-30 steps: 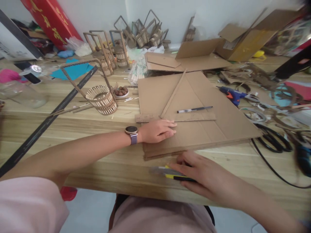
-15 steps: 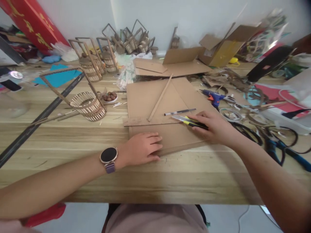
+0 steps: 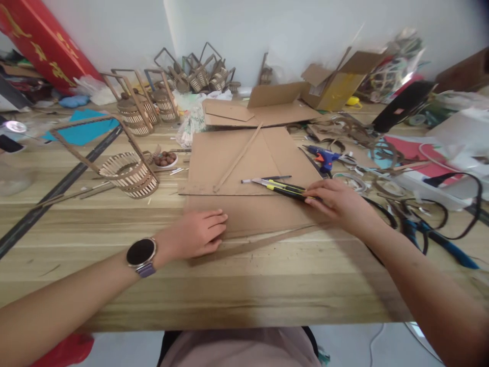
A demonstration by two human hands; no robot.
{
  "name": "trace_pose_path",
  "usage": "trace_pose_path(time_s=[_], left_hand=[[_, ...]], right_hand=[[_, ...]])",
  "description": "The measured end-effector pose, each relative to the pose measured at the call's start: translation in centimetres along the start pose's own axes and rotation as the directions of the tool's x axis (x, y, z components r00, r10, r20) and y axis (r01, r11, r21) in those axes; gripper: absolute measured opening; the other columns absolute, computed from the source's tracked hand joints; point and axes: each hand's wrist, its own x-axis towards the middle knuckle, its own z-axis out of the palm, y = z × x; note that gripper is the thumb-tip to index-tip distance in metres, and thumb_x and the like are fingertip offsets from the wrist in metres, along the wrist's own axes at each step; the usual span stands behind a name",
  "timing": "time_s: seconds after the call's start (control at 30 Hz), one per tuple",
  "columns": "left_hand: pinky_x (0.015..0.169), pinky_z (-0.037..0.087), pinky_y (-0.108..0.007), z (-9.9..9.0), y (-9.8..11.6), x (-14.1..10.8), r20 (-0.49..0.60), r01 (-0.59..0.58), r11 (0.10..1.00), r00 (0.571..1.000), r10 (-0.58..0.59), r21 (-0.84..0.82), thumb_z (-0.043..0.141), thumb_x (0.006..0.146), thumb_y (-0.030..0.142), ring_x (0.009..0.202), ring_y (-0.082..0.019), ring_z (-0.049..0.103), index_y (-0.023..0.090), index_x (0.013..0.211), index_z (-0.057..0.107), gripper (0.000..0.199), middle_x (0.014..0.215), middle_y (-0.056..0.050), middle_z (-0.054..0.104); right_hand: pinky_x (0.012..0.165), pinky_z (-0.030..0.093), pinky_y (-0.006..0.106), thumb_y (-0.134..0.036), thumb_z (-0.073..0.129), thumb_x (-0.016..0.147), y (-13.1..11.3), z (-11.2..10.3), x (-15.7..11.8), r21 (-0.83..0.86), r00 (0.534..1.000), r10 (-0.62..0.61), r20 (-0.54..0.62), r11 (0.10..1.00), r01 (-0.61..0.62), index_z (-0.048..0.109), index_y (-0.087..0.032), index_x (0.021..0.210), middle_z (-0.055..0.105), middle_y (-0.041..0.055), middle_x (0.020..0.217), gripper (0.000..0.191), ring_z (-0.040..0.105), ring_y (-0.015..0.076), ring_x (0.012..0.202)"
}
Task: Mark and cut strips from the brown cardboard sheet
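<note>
My right hand (image 3: 328,199) has its fingertips on the rear end of a black and yellow utility knife (image 3: 284,188), whose blade points left. The knife lies over cardboard (image 3: 282,209), beside a pen (image 3: 247,181). My left hand (image 3: 196,232) rests palm down, fingers apart, on the left part of the near cardboard edge. A thin cardboard strip (image 3: 240,155) lies diagonally on the sheet. Below the sheet's near edge is a narrow curved strip (image 3: 252,245).
A slatted basket (image 3: 132,176) with a tall handle stands left, near a bowl of brown nuts (image 3: 165,159). A blue glue gun (image 3: 324,157), pliers (image 3: 439,237) and coiled strips are on the right. Cardboard boxes (image 3: 340,81) and more small baskets (image 3: 133,112) stand behind.
My left hand has moved left and slightly down. My right hand has shifted toward the knife's rear end, and the knife now overlaps the pen. A narrow strip shows apart from the near edge.
</note>
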Motion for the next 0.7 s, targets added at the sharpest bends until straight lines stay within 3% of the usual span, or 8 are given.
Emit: trace_pose_path(time_s=[0.13,0.27,0.4,0.47,0.57,0.63,0.7], left_hand=[[0.103,0.053,-0.041,-0.3,-0.6,-0.3,0.058,0.074,0.996,0.995,-0.076,0.051,0.052,0.098,0.028,0.124,-0.027,0.063,0.014,0.113,0.070,0.028,0.133,-0.012,0.068],[0.094,0.054,-0.041,-1.1,-0.9,0.8,0.105,0.141,0.989,0.984,-0.144,0.035,0.056,0.094,0.028,0.119,-0.029,0.064,0.016,0.104,0.072,0.022,0.130,-0.012,0.069],[0.083,0.053,-0.036,-2.5,-2.0,3.3,0.163,0.282,0.959,0.948,-0.273,-0.039,0.055,0.097,0.043,0.097,-0.024,0.069,0.020,0.089,0.072,0.030,0.102,-0.007,0.075],[0.082,0.051,-0.036,-2.9,-2.8,5.0,0.125,0.413,0.911,0.903,-0.410,0.003,0.052,0.100,0.043,0.095,-0.025,0.067,0.019,0.090,0.072,0.032,0.096,-0.007,0.073],[0.091,0.049,-0.037,-2.5,-4.2,7.4,0.038,0.615,0.786,0.786,-0.618,0.069,0.055,0.098,0.037,0.110,-0.028,0.062,0.018,0.105,0.071,0.026,0.112,-0.010,0.070],[0.092,0.048,-0.037,-1.8,-5.2,8.6,0.037,0.698,0.710,0.710,-0.703,0.088,0.058,0.096,0.035,0.110,-0.029,0.062,0.015,0.108,0.071,0.027,0.113,-0.013,0.069],[0.087,0.050,-0.036,-1.2,-6.3,9.3,0.048,0.735,0.673,0.672,-0.739,0.083,0.057,0.094,0.031,0.102,-0.028,0.065,0.014,0.103,0.072,0.024,0.108,-0.014,0.071]], right_hand=[[0.077,0.055,0.034,-0.034,0.044,0.103,-3.2,-1.1,-3.7,0.049,0.996,-0.072,0.050,0.996,0.070,0.074,-0.022,0.095,0.072,0.0083,0.091,0.033,0.067,0.0214,0.087],[0.086,0.055,0.037,-0.032,0.045,0.104,-6.1,0.1,-6.3,-0.015,0.989,-0.096,0.108,0.995,0.098,0.069,-0.022,0.122,0.072,0.0100,0.113,0.032,0.067,0.0228,0.103],[0.083,0.055,0.038,-0.027,0.046,0.103,-7.6,1.1,-6.6,-0.042,0.991,-0.038,0.125,0.998,0.044,0.070,-0.018,0.114,0.072,0.0109,0.104,0.029,0.067,0.0235,0.095],[0.079,0.055,0.038,-0.025,0.045,0.103,-8.2,0.8,-6.3,0.009,0.980,-0.057,0.193,0.998,0.056,0.071,-0.020,0.101,0.072,0.0078,0.093,0.027,0.066,0.0226,0.087],[0.078,0.054,0.038,-0.027,0.045,0.104,-8.7,0.1,-5.7,0.131,0.948,-0.124,0.292,0.987,0.089,0.070,-0.022,0.096,0.071,0.0056,0.092,0.027,0.065,0.0214,0.085],[0.082,0.053,0.039,-0.033,0.047,0.103,-8.1,0.0,-5.2,0.166,0.957,-0.107,0.270,0.984,0.063,0.071,-0.024,0.104,0.072,0.0071,0.103,0.025,0.065,0.0227,0.096],[0.089,0.052,0.043,-0.040,0.050,0.102,-6.9,0.4,-4.7,0.093,0.987,0.002,0.162,0.995,-0.017,0.070,-0.024,0.113,0.070,0.0102,0.114,0.028,0.063,0.0258,0.105]])
